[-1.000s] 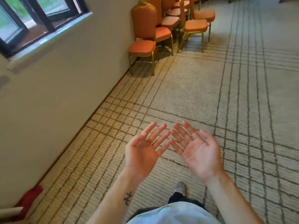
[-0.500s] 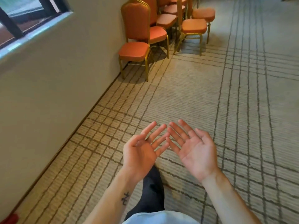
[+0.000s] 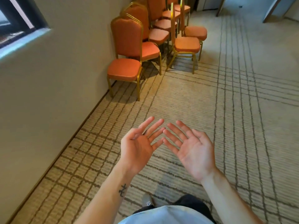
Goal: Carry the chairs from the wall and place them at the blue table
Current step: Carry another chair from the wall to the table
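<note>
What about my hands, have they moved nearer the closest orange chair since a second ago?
Yes. The left hand and right hand have both moved forward along the wall, nearer the closest chair, still open and empty.

The farther chairs (image 3: 165,24) in the row were half hidden behind the nearest chair (image 3: 126,44), their backs cut off at the top edge; I couldn't count them. The window (image 3: 16,21) ran off the left edge, blurred, and a shoe (image 3: 147,202) barely showed.
</note>
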Tool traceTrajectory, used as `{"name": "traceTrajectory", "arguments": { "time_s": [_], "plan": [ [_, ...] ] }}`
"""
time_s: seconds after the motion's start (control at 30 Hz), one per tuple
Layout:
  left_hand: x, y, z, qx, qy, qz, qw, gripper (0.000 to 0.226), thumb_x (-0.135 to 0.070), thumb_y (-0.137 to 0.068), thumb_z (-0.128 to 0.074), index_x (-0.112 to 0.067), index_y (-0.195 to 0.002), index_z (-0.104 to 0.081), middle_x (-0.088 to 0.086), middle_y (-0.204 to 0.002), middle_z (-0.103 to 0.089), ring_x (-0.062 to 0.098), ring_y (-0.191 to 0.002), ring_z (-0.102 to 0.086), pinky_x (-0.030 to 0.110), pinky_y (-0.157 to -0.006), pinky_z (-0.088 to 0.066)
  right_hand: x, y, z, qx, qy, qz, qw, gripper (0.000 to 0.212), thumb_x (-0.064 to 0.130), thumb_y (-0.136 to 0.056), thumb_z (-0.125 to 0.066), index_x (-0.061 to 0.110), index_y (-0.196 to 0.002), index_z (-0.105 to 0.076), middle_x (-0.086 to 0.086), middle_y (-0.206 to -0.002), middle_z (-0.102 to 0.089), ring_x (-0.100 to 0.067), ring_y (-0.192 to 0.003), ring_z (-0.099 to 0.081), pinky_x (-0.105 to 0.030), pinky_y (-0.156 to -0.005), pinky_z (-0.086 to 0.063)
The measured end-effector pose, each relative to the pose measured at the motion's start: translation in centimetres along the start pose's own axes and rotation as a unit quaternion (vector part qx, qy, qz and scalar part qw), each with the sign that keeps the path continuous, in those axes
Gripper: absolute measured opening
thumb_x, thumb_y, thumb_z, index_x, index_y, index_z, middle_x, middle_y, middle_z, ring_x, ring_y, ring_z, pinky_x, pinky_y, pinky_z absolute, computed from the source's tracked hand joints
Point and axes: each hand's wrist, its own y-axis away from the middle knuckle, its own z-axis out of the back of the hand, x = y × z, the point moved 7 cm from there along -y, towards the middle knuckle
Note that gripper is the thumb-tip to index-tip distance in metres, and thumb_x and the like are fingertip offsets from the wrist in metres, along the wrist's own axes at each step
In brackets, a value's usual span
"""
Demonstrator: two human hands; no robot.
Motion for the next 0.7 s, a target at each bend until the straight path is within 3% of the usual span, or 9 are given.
{"name": "traceTrajectory", "arguments": {
  "time_s": [0.23,0.5,0.7],
  "plan": [
    [-4.4,-12.2,-0.8,-0.015,0.000,-0.005,1.000,0.051,-0.025,-0.101,-0.032,-0.012,-0.147,-0.050,0.017,-0.146,-0.058,0.037,-0.139,-0.050,0.057,-0.120,-0.031,4.4,-12.1,-1.1,0.005,0.009,-0.020,1.000,0.052,0.031,-0.102,-0.038,0.004,-0.145,-0.048,-0.023,-0.144,-0.055,-0.039,-0.134,-0.053,-0.058,-0.116,-0.034],
    [-9.0,-29.6,-4.4,-0.044,-0.001,-0.022,0.999,0.052,-0.023,-0.099,-0.033,-0.010,-0.147,-0.050,0.019,-0.146,-0.057,0.037,-0.137,-0.051,0.053,-0.117,-0.035,13.4,-29.7,-1.6,0.021,0.007,-0.053,0.998,0.051,0.032,-0.101,-0.038,0.006,-0.143,-0.050,-0.023,-0.144,-0.056,-0.040,-0.133,-0.054,-0.054,-0.110,-0.040],
    [-13.3,-40.1,-7.5,-0.050,0.010,-0.039,0.998,0.055,-0.022,-0.098,-0.033,-0.008,-0.150,-0.044,0.019,-0.147,-0.055,0.036,-0.137,-0.052,0.053,-0.119,-0.033,20.6,-40.1,-3.9,0.029,0.021,-0.061,0.997,0.051,0.033,-0.102,-0.035,0.007,-0.145,-0.048,-0.020,-0.142,-0.058,-0.038,-0.133,-0.055,-0.056,-0.114,-0.036]
  ]
}}
